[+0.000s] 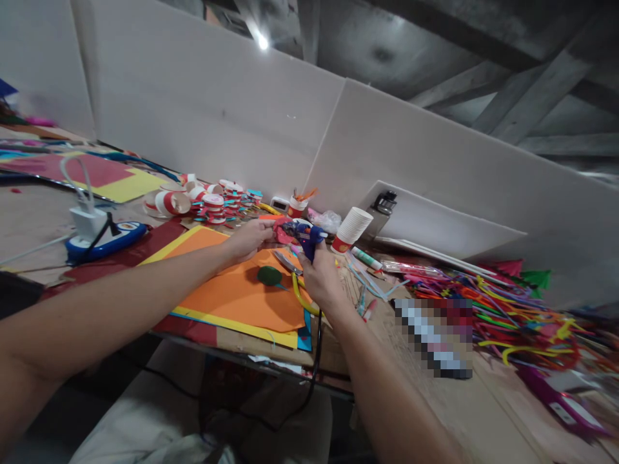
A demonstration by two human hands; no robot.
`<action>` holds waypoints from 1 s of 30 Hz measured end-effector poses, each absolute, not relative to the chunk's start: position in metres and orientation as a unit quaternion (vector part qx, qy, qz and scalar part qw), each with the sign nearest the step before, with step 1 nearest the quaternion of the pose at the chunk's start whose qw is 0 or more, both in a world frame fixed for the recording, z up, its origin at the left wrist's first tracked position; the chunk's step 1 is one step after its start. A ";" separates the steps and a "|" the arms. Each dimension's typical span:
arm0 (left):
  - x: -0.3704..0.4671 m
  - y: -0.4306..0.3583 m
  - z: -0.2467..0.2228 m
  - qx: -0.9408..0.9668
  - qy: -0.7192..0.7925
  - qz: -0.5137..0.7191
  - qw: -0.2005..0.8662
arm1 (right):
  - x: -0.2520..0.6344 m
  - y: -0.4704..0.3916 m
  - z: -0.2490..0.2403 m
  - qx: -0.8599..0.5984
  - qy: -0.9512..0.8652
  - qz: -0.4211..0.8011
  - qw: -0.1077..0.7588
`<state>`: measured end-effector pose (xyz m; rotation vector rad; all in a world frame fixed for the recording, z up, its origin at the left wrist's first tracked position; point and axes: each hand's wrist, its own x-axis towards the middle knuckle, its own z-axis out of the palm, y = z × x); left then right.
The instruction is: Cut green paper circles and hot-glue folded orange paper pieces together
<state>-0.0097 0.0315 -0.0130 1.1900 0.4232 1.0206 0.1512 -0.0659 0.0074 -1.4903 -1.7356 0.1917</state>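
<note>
My right hand (320, 274) is wrapped round a blue hot glue gun (307, 240), whose dark nozzle points left. A black cord hangs down below that hand. In front of the nozzle, the fingers of my left hand (251, 240) pinch a small red piece (283, 231); its exact kind is too small to tell. The nozzle is at or touching the red piece. Beneath the hands lies a stack of coloured sheets, topped by orange paper (213, 293). On it rest a dark green oval piece (269, 276) and scissors with yellow handles (300, 296), partly hidden by my right hand.
Several red-and-white paper cup pieces (213, 207) stand at the back left. Stacked paper cups (352, 229) and a glue stick (366, 258) are behind my right hand. Colourful pipe cleaners (507, 316) spread at right. A blue power strip (106, 241) lies left; white boards (207, 96) wall the back.
</note>
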 end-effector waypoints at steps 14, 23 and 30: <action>-0.010 0.030 -0.010 0.514 0.194 0.478 0.685 | 0.156 -0.067 0.016 -0.654 -0.642 0.030 0.399; -0.009 0.027 -0.009 0.537 0.186 0.461 0.682 | 0.151 -0.068 0.010 -0.610 -0.682 0.052 0.400; -0.013 0.034 -0.009 0.506 0.215 0.514 0.659 | 0.152 -0.067 0.008 -0.625 -0.680 0.057 0.378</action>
